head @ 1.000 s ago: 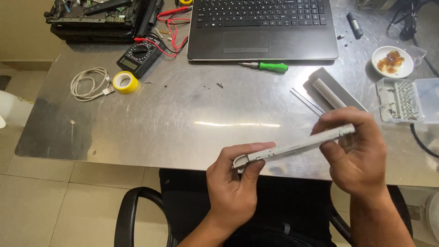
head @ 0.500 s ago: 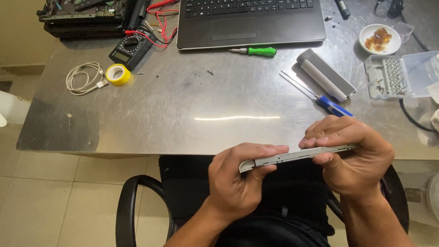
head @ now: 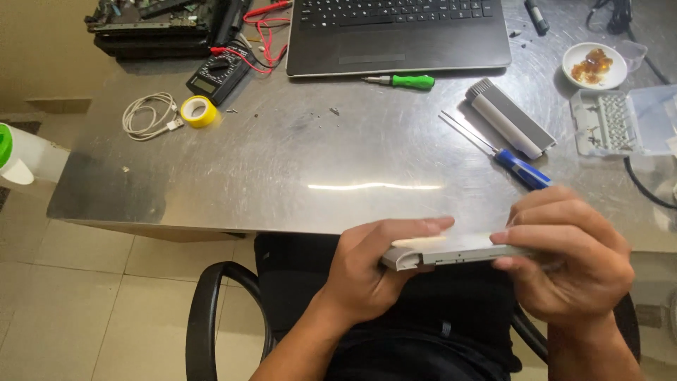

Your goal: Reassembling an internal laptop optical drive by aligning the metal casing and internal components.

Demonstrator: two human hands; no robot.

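Note:
I hold a flat, thin grey drive-like unit (head: 451, 250) level in front of me, over my lap and just off the near edge of the steel table (head: 296, 169). My left hand (head: 374, 271) grips its left end, thumb on top and fingers beneath. My right hand (head: 568, 257) closes around its right end and hides that part. A blue-handled screwdriver (head: 518, 168) lies on the table just beyond my right hand.
On the table: a dark laptop (head: 402, 32), a green-handled screwdriver (head: 405, 81), a grey ribbed bar (head: 509, 118), a clear screw box (head: 620, 123), a small dish (head: 594, 63), yellow tape (head: 198, 111), a white cable (head: 147, 116), a multimeter (head: 222, 70). Chair arms flank my lap.
Both hands have brought the grey unit down and toward me, from tilted over the table edge to level above my lap. The blue screwdriver, covered before, now shows.

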